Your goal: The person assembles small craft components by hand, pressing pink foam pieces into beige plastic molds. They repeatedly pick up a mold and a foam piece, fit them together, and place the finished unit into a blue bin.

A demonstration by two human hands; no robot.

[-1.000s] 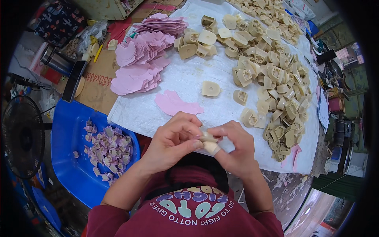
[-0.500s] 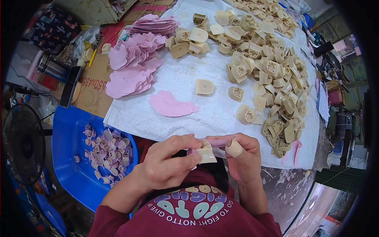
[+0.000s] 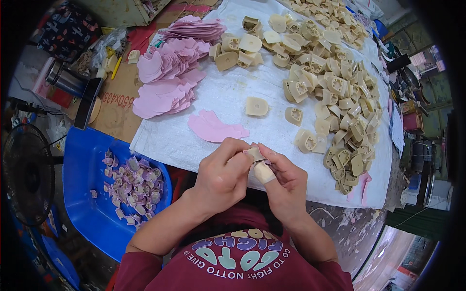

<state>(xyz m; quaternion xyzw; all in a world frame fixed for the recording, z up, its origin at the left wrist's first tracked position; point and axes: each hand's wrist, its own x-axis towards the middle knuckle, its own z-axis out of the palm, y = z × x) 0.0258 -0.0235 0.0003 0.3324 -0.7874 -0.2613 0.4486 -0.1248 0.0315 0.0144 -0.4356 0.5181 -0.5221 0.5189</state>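
Pinched a beige shoe heel [image 3: 256,154] between closely curled left hand [image 3: 222,172] and right hand [image 3: 284,183], above the near edge of the bench [image 3: 225,104], with loose heels [image 3: 336,84] heaped rightward, pink cut-outs [image 3: 156,99] leftward.

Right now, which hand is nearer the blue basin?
Left. The left hand is right of the blue basin, apart from it, on the beige piece; the right hand is farther right, beyond the left.
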